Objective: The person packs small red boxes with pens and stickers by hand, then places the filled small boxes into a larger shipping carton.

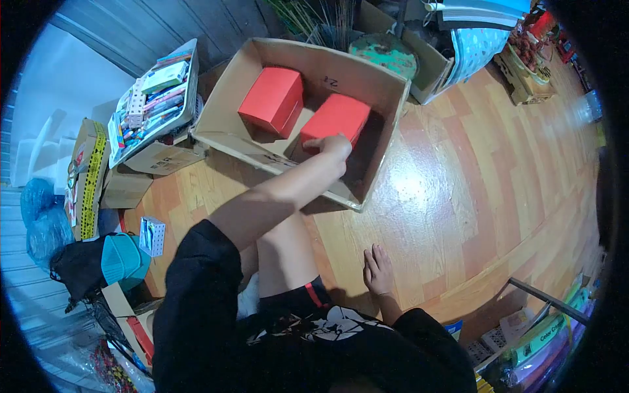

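Note:
Inside a large open cardboard box [226,134] are two red boxes. The left red box [270,98] leans at an angle. My left hand [334,152] reaches over the near wall and holds the near side of the right red box [337,119] with bent fingers; part of the grip is hidden. My right hand [378,270] lies flat on the wooden floor [445,196], holding nothing, fingers stretched out.
A tray of pens and stationery [157,101] stands on cardboard at the left. Below it are a small patterned box [152,236] and teal baskets [124,257]. A green round object [385,54] is behind the large box. A metal-framed rack [547,301] stands lower right.

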The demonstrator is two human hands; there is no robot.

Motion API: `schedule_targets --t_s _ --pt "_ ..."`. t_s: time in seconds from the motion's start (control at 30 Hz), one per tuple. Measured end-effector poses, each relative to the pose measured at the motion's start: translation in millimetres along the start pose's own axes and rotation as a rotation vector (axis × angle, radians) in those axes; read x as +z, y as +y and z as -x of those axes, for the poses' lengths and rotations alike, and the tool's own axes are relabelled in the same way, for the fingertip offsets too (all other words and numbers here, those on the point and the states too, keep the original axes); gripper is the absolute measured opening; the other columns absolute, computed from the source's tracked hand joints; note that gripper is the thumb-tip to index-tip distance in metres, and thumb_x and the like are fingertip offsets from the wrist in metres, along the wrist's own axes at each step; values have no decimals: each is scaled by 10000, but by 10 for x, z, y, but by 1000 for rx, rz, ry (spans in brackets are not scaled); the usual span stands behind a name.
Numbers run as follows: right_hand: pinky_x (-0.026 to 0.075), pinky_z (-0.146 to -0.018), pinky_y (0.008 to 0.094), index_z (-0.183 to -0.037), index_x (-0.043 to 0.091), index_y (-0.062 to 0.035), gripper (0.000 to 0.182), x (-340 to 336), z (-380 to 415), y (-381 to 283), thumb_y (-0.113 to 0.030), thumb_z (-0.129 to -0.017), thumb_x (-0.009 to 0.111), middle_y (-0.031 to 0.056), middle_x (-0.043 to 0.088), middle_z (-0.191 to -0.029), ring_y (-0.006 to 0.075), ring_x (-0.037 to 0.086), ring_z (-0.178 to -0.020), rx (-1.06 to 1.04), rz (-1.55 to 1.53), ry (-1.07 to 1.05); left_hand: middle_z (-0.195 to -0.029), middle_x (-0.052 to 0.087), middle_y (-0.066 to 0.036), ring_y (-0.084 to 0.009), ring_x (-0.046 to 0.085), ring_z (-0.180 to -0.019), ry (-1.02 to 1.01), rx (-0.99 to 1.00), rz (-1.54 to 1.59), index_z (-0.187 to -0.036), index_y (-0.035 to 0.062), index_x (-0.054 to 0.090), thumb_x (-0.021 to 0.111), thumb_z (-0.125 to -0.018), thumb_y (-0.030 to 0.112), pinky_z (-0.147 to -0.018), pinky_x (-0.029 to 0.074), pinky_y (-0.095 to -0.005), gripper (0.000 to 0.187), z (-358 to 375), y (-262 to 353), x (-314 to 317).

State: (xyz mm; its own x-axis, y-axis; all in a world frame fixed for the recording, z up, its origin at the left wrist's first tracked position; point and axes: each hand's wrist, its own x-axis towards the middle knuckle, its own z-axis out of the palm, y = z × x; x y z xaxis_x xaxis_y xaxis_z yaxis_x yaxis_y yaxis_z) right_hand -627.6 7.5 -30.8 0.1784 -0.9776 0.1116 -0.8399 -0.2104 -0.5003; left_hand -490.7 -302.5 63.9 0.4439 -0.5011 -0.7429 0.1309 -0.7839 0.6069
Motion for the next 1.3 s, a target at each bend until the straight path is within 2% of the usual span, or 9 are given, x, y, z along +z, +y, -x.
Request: schedule_targets --t_s 0.1,0.37,0.47,0.7,0.8,0.93,1.13,1.27,1.3 --pt "358 -916 416 -1140 494 -81 379 -27 28 30 -96 -762 516 171 462 -1185 328 441 -1098 -5 8 -2 -1133 502 -173 -275 524 -967 -555 395 -1115 -1104 9 501 531 -776 241 -767 441 -427 403 435 255 -327" --pt "361 -917 402 -1140 500 -89 369 -56 -3 -17 -108 -771 512 159 450 -1205 316 435 -1108 8 16 -21 -884 613 -132 -241 595 -776 -468 702 -1830 -820 27 609 470 -734 171 -683 460 -391 218 -350 685 14" --pt "364 -911 406 -1138 502 -94 366 -53 -7 -27 -104 -772 511 160 454 -1200 319 435 -1107 19 3 -15 -903 610 -132 -245 595 -777 -580 329 -1686 -833 39 618 434 -762 200 -685 463 -383 255 -1211 202 553" --pt "353 -912 425 -1146 498 -103 377 -16 7 -20 -97 -770 513 167 441 -1213 332 431 -1109 3 -14 -33 -939 582 -185 -275 567 -761 -578 404 -1317 -987 -19 569 318 -837 506 -707 447 -406 601 -703 234 218" --pt "344 -918 429 -1153 494 -110 390 42 29 15 -97 -764 500 170 425 -1229 336 425 -1116 -18 5 16 -1192 477 -165 -287 517 -1024 -164 868 -1670 -1150 28 497 333 -814 575 -821 416 -422 663 -109 344 -53" --pt "340 -918 444 -1138 495 -77 397 -19 -5 -57 -107 -744 462 191 421 -1226 375 404 -1122 -1 62 -81 -911 600 -179 -287 601 -797 -239 1230 -1365 -1120 -30 482 403 -831 460 -698 450 -441 575 469 660 -360" --pt "330 -910 452 -1090 492 -11 361 9 -30 -113 -90 -740 457 249 440 -1166 409 424 -1067 -108 100 8 -834 622 -64 -206 562 -891 14 2020 -471 -882 64 620 550 -777 179 -858 344 -388 171 752 449 -2174" --pt "432 -755 414 -1035 517 10 282 158 -135 -34 -109 -783 475 252 534 -999 361 541 -886 -191 181 131 -783 610 -59 -201 567 -812 433 1832 -406 -766 74 611 578 -742 138 -813 359 -404 76 590 121 -3875" --pt "446 -704 377 -990 539 22 246 164 -265 -54 -132 -805 490 223 564 -924 304 560 -820 125 15 116 -796 618 -74 -224 564 -790 485 1747 -355 -776 73 620 582 -737 122 -785 378 -398 73 783 97 -4395"
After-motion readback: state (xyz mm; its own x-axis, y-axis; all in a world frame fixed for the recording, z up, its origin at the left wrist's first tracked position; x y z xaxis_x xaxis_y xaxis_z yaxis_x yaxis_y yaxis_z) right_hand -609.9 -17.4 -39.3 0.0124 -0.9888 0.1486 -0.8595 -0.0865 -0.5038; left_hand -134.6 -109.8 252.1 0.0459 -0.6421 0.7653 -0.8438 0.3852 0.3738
